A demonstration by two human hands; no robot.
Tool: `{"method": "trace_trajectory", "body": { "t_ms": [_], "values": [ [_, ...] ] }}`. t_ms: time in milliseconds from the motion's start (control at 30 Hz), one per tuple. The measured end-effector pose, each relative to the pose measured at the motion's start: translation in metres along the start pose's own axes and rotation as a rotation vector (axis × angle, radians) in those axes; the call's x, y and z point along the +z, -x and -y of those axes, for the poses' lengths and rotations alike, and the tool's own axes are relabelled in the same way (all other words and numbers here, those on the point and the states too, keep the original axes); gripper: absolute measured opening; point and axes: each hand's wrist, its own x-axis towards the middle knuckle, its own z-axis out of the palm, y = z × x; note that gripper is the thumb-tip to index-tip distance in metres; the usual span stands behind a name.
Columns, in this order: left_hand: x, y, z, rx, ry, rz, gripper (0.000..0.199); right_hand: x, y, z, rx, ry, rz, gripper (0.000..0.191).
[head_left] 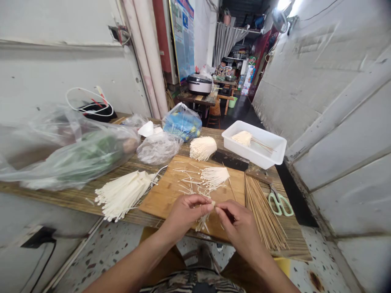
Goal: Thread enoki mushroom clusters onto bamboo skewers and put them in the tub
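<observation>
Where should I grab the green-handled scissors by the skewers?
Take the green finger loops from the near side with your right hand: they lie flat on the table, turned toward you, with the blades running away beside the skewers.

Looks like the prep corner of a small food stall or cheap eatery to me, squeezed into a narrow concrete-walled passage [324, 89]. Just ahead of the left hand [185, 215] there's a bamboo cutting board [165, 195] piled with enoki mushrooms [214, 177], and bamboo skewers [262, 213] lie right of the right hand [241, 230]. Far beyond both hands, a big rice cooker [200, 83] sits on a wooden table [195, 97], and someone [222, 67] sits at another table behind it. Terrazzo floor [113, 248] below.
</observation>
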Motion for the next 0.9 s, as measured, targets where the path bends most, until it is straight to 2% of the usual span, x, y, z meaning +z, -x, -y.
{"method": "trace_trajectory", "body": {
  "t_ms": [67, 133, 267, 300, 333, 433, 500, 567, 700, 900],
  "values": [
    [-0.008, -0.002, 0.0, 0.045, -0.033, -0.011, 0.02, -0.002, 0.002, -0.002, -0.007, -0.001, -0.033, 0.013],
    [-0.029, -0.004, 0.001, 0.129, -0.136, -0.112, 0.024, -0.006, 0.004, -0.007, -0.009, 0.008, -0.066, 0.012],
    [-0.107, -0.001, 0.008, 0.328, -0.664, -0.572, 0.026, -0.014, 0.01, -0.021, 0.0, 0.043, -0.081, 0.01],
    [-0.128, 0.002, 0.01, 0.304, -0.833, -0.662, 0.029, -0.015, 0.012, -0.024, 0.0, 0.05, -0.077, 0.01],
    [-0.147, 0.005, 0.011, 0.271, -0.9, -0.705, 0.032, -0.015, 0.013, -0.027, -0.001, 0.056, -0.072, 0.01],
    [-0.189, 0.009, 0.015, 0.165, -1.011, -0.701, 0.038, -0.01, 0.013, -0.028, -0.012, 0.066, -0.062, 0.01],
    [-0.201, 0.007, 0.017, 0.11, -1.057, -0.65, 0.041, -0.006, 0.011, -0.026, -0.029, 0.067, -0.056, 0.011],
    [-0.206, 0.004, 0.02, 0.079, -1.092, -0.609, 0.045, -0.002, 0.008, -0.023, -0.056, 0.065, -0.05, 0.011],
    [-0.206, -0.001, 0.023, 0.061, -1.132, -0.572, 0.047, 0.001, 0.006, -0.018, -0.08, 0.071, -0.05, 0.013],
    [-0.207, -0.001, 0.021, 0.083, -1.176, -0.534, 0.035, 0.002, 0.007, -0.015, -0.101, 0.091, -0.068, 0.013]
  ]
}}
